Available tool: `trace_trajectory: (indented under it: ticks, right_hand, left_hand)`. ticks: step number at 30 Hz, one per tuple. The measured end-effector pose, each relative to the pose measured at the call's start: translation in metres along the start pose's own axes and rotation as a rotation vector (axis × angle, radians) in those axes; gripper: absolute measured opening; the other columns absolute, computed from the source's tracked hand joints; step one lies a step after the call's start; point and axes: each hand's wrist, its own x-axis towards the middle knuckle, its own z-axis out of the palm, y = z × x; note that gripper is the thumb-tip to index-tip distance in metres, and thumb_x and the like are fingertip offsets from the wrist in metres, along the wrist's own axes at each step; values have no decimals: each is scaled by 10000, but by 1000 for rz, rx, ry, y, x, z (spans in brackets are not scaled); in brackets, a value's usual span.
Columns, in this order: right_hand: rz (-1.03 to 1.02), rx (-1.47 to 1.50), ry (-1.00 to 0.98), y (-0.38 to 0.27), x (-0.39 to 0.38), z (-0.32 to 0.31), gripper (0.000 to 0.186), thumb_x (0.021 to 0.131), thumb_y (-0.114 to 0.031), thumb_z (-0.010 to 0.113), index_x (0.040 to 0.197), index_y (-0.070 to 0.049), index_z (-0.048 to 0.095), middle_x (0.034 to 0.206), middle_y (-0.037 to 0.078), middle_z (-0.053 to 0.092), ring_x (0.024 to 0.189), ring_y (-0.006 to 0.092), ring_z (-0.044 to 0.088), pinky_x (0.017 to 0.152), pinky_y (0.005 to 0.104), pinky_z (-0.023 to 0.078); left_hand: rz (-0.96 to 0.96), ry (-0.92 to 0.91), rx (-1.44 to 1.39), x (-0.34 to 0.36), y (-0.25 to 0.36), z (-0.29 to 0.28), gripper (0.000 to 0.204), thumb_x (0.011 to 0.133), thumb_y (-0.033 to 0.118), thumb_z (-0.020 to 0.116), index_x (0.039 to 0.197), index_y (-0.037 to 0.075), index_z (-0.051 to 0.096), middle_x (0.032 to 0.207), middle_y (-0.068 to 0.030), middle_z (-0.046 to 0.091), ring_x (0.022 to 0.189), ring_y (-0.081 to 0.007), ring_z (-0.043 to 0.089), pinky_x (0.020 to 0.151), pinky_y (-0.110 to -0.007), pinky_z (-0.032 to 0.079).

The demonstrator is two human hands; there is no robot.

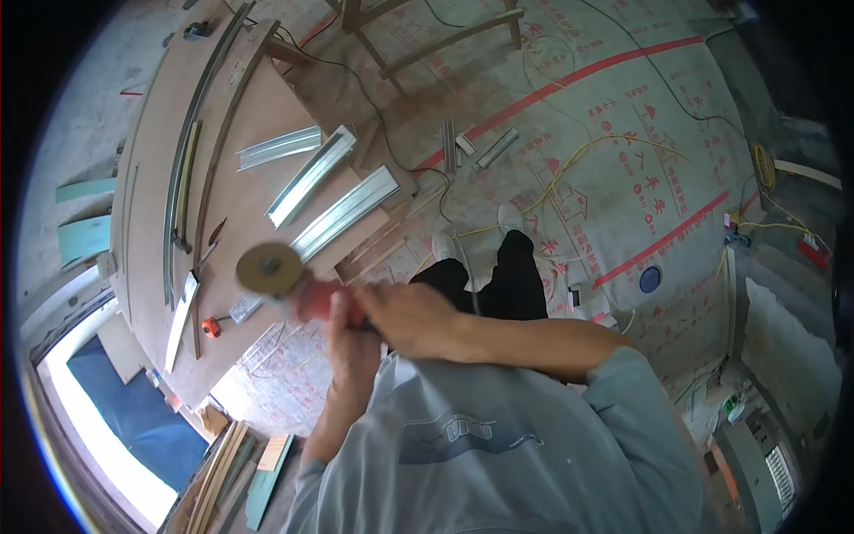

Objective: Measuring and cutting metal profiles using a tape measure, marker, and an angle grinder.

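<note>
A red angle grinder (322, 300) is held up in front of my body, its round brownish disc (269, 270) toward the left. My left hand (350, 343) is closed around its underside, thumb up against the red body. My right hand (409, 316) reaches across from the right and closes on the grinder's rear part; its fingers are partly hidden. Just beyond the disc, a shiny metal channel (351, 211) lies on the wooden board (253, 191). A second metal channel (311, 178) and a third metal channel (280, 147) lie farther off.
On the board are an orange tape measure (211, 327), a long pale blade (181, 322) and long dark strips (197, 116). A black cable (378, 111) and a yellow hose (556, 182) cross the covered floor. A wooden stand (427, 49) is at the back; timber offcuts (218, 472) lie lower left.
</note>
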Motion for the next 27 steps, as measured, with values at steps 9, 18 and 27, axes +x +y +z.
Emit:
trace_trajectory:
  ticks: [9, 18, 27]
  right_hand:
    - [171, 588, 246, 202, -10, 1, 304, 934, -316, 662, 883, -17, 688, 776, 148, 695, 762, 281, 703, 675, 418, 530]
    - [1060, 100, 235, 794, 117, 193, 470, 886, -370, 691, 1152, 17, 667, 1193, 229, 684, 1112, 426, 651, 942, 454, 522]
    - [1279, 406, 793, 786, 242, 233, 613, 878, -221, 701, 1370, -2, 408, 1045, 276, 697, 980, 479, 674, 907, 521, 522]
  left_hand:
    - [217, 564, -76, -34, -35, -88, 274, 926, 349, 640, 795, 108, 629, 797, -62, 667, 773, -235, 648, 781, -388, 548]
    - [638, 836, 857, 30, -156, -237, 560, 779, 489, 770, 1120, 117, 526, 1035, -147, 538, 952, -307, 565, 795, -457, 519]
    - [-8, 747, -143, 21, -156, -352, 376, 792, 437, 708, 1059, 229, 544, 963, -95, 597, 859, -287, 604, 743, -512, 556]
